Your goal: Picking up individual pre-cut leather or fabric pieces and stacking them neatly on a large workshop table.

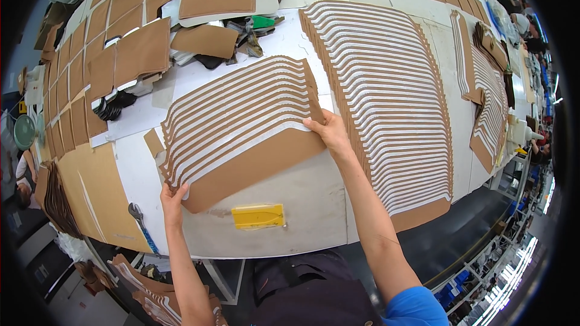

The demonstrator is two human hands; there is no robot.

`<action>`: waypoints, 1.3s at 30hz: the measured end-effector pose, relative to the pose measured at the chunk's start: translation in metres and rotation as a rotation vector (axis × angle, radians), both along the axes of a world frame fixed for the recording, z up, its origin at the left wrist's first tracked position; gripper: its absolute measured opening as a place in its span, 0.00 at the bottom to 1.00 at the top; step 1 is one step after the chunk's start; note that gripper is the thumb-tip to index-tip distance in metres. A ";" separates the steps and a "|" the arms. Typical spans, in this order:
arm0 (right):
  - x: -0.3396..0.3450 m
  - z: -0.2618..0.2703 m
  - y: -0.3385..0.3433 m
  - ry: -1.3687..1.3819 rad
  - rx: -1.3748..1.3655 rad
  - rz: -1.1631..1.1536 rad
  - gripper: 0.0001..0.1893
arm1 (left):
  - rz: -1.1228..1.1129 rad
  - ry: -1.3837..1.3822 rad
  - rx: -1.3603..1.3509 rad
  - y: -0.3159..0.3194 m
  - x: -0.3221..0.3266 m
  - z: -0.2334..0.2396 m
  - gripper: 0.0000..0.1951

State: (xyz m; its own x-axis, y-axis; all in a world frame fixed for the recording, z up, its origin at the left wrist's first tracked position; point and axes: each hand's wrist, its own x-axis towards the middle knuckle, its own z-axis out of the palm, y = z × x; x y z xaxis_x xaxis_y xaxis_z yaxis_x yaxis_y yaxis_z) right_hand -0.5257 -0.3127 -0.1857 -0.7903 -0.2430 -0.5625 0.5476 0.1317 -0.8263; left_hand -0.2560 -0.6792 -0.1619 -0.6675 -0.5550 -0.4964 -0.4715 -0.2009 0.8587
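Note:
Both hands grip a fanned stack of brown leather-like panels (253, 163), each overlapping the one behind it and showing a white strip along its edge. My left hand (174, 201) pinches the near left corner, thumb on top. On the right side, my right hand (330, 129) holds the stack's edge with its thumb over the front white strip. Just right of that hand lies a longer fanned row of similar brown panels (398, 113), running away from me across the table. Below the held stack, a yellow plastic piece (258, 216) rests on the tabletop.
An open-end wrench (142, 226) lies by the front edge of the table (308, 217). Brown panels (140, 56) and dark scraps (247, 38) cover the far left. More striped panels (489, 104) and a white bottle (521, 131) are at the right. Another person (25, 181) is at the left.

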 end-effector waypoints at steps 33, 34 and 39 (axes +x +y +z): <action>0.304 0.077 0.397 0.441 0.684 -0.433 0.12 | -0.247 -0.033 -1.007 0.219 0.034 -0.021 0.12; 0.337 0.072 0.427 0.370 0.698 -0.496 0.11 | -0.202 0.009 -0.960 0.250 0.056 -0.018 0.16; 0.484 0.014 0.535 -0.129 0.421 -1.023 0.13 | -0.139 -0.018 -0.870 0.390 0.174 -0.011 0.20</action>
State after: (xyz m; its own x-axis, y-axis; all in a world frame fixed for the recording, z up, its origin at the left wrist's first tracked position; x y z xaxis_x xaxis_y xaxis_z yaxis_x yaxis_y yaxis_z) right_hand -0.0420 0.2226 -0.1718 -0.4386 0.7190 -0.5392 0.6372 -0.1743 -0.7507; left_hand -0.0820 -0.2890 -0.1726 -0.7529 -0.6559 0.0535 -0.4583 0.5810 0.6726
